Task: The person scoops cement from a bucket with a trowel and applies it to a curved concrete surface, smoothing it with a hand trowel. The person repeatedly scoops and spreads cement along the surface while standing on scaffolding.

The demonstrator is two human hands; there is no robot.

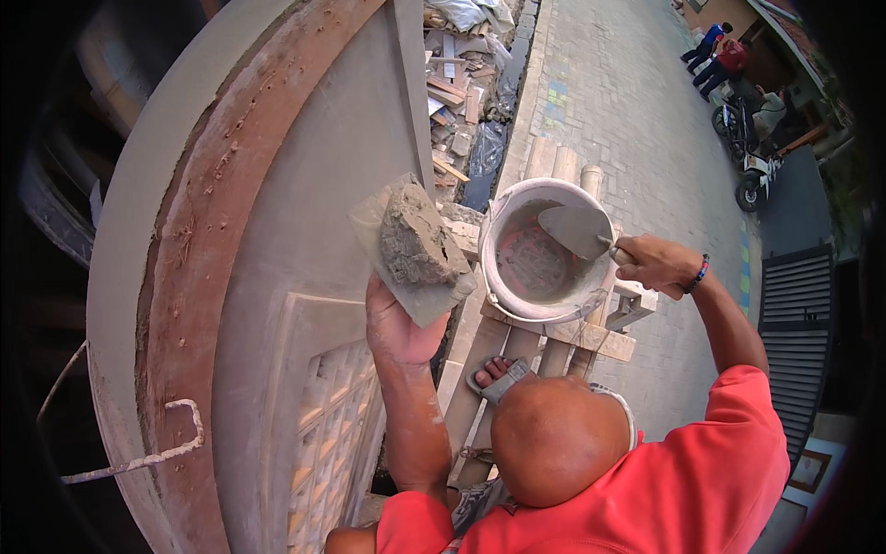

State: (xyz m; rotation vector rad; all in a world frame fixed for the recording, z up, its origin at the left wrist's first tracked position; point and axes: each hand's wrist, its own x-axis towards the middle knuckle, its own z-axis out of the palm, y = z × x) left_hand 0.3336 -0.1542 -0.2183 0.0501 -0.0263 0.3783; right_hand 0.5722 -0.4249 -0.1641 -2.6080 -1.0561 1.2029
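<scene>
Paved street (609,102), trowel (577,229) in right grip (657,264)

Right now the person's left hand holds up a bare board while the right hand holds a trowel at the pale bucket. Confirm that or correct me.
Wrong on one point: the board is not bare. The head view shows a mound of grey mortar on it. The left hand does hold it up, and the right hand holds a trowel at the pale bucket.

One trowel (576,229), one mortar heap (415,235)
</scene>
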